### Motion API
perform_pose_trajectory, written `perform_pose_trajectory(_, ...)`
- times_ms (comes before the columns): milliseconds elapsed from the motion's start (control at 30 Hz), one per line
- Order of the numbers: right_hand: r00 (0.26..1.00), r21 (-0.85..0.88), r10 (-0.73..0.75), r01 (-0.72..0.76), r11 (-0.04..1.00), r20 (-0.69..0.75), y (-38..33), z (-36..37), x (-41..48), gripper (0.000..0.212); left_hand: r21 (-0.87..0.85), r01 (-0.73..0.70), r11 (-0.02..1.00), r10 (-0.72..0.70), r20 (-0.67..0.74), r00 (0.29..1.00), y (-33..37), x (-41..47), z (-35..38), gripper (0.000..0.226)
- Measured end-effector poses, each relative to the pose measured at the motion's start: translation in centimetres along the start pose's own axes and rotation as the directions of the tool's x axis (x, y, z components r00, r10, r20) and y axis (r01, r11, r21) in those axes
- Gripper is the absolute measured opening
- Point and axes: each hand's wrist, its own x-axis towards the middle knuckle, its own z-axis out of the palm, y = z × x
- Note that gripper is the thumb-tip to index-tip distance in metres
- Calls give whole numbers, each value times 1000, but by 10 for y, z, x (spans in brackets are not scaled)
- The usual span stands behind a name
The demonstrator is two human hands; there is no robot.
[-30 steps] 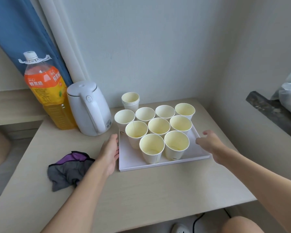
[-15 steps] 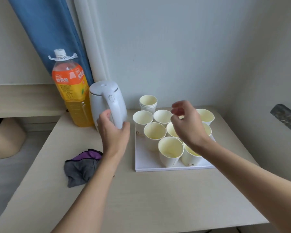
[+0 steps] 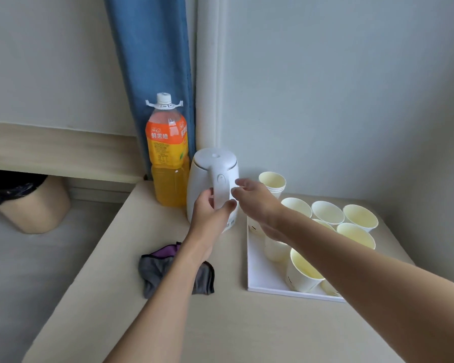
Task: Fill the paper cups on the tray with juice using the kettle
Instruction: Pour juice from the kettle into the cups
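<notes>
Pale grey-white walls (image 3: 325, 87) meeting in a corner at right. Blue curtain (image 3: 155, 74) hanging down left of a white vertical pipe or trim (image 3: 210, 74). Light wood ledge (image 3: 50, 150) along left wall. Beige bin with black liner (image 3: 29, 203) on grey floor (image 3: 37, 271) below it. Light wood-grain tabletop (image 3: 233, 331) in corner. Soft, even daylight, faint shadows.
</notes>
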Motion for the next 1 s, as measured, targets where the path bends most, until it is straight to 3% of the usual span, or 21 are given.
perform_pose_trajectory(167, 997, -20, -76, 77, 997, 22, 2, 19, -2, 31, 11, -11, 1000, 12, -98, 995, 6, -16, -16, 38)
perform_pose_trajectory(333, 935, -272, -276, 212, 939, -224, 2, 23, 8, 31, 70, -64, 996, 74, -154, 985, 8, -29, -38, 27)
perform_pose_trajectory(533, 938, -585, -338, 233, 777, -76, -5, 31, 22, 36, 237, -188, 953, 216, -98, 971, 13, -35, -51, 33)
perform_pose_trajectory(767, 921, -661, -373, 210, 721, -113, -5, 39, 23, 37, 379, -267, 886, 280, 22, 960, 15, -27, -54, 61)
perform_pose_trajectory(833, 893, -675, -430, 236, 699, -133, -6, 37, 24, 35, 395, -256, 882, 269, 23, 963, 16, -26, -53, 64)
perform_pose_trajectory(933, 789, -686, -597, 354, 635, -145, -3, 33, 24, 30, 401, -213, 891, 236, -8, 972, 18, -26, -53, 68)
perform_pose_trajectory(1000, 711, -702, -691, 427, 569, -127, 2, 32, 21, 31, 389, -164, 907, 197, -45, 979, 19, -24, -53, 56)
